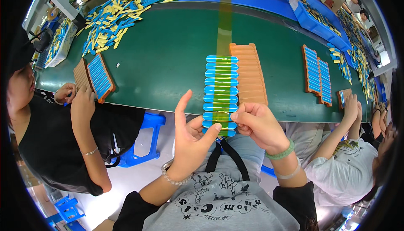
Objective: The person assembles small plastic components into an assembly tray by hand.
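A ladder-like row of blue round-ended flat sticks point(210, 81) runs toward me, joined down the middle by a yellow-green see-through tape point(224, 25). Its near end reaches past the table edge. My left hand point(191, 136) has its thumb pressed on the last sticks; the index finger points up, and the fingers behind the row are partly hidden. At the row's right edge, near the same end, my right hand point(256, 124) pinches a stick between thumb and fingers. Beside the row, partly beneath it, lies an orange-brown slotted tray point(251, 73).
The green table point(168, 50) carries a heap of blue and yellow sticks point(120, 18) at far left. A blue bin point(315, 16) stands far right. Filled trays lie by co-workers on the left point(100, 77) and right point(317, 73). A blue stool point(147, 134) is left of me.
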The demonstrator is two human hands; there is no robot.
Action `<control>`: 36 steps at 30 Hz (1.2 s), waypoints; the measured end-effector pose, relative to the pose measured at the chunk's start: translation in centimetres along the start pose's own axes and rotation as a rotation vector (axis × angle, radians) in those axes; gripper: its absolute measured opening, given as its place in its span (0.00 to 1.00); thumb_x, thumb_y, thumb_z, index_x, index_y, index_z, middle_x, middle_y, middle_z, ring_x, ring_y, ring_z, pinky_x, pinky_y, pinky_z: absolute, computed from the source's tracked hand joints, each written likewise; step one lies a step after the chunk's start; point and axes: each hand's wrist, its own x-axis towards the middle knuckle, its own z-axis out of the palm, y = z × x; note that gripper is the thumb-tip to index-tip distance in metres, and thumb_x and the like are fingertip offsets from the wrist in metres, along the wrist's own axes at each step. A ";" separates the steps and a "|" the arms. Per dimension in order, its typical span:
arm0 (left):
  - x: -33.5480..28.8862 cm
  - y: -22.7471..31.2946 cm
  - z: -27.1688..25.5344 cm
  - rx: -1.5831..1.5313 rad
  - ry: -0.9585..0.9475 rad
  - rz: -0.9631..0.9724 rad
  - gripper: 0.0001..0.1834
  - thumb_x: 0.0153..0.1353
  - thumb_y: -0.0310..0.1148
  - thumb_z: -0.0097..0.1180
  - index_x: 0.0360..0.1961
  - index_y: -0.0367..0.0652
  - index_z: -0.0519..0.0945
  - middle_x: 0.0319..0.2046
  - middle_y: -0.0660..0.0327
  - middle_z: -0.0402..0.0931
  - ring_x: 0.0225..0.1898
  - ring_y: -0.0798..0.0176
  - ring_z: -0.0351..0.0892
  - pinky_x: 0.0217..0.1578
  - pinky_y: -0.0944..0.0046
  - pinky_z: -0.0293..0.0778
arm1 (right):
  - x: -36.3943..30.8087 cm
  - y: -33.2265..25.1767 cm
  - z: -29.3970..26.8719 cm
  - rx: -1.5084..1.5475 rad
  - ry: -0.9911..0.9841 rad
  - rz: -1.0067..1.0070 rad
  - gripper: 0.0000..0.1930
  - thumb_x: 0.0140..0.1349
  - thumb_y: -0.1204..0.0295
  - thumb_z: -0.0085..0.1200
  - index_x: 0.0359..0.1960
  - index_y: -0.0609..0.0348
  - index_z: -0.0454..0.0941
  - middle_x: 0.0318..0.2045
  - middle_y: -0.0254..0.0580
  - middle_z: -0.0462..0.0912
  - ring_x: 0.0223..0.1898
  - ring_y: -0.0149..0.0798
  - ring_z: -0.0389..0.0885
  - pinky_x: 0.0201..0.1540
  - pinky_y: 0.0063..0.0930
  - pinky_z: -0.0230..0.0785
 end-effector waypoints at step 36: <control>1.2 -0.1 0.9 0.019 0.060 0.049 0.43 0.63 0.15 0.55 0.72 0.43 0.43 0.45 0.44 0.81 0.45 0.61 0.83 0.45 0.62 0.79 | 3.2 -2.7 0.1 -0.238 -0.144 0.013 0.13 0.63 0.64 0.63 0.42 0.61 0.81 0.28 0.29 0.80 0.27 0.19 0.74 0.27 0.17 0.66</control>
